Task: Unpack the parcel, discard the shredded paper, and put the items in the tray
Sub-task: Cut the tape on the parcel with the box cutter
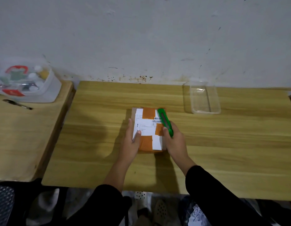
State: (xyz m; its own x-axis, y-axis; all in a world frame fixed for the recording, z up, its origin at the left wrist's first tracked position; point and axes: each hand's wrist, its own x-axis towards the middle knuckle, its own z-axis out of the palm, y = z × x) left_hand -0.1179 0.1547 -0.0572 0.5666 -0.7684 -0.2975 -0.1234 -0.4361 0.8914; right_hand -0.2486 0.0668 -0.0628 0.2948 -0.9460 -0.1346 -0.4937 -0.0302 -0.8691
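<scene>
One parcel (148, 129), one cutter, one tray, two hands on the main table (95, 152). Parcel is a small cardboard box, still taped shut: orange tape patches over a white shipping label with a barcode, sitting mid-table.

Left hand (131, 144) lies flat against the parcel's left side, fingers straight and together, thumb across the label; pressing, not wrapped round anything. Right hand (175, 141) is curled closed round one green utility knife (165, 121), whose front end rests on the parcel's top right edge near the barcode. Can't tell if the blade is out.

One clear plastic tray (205, 98) at the back right of the table, by the wall, well apart from the parcel, nothing between them.

Second table (19, 136) to the left, just beside the main one: one clear lidded container (27, 84) with small mixed items, too blurred to count, and one pen (17, 104) in front of it. Both sleeves black.
</scene>
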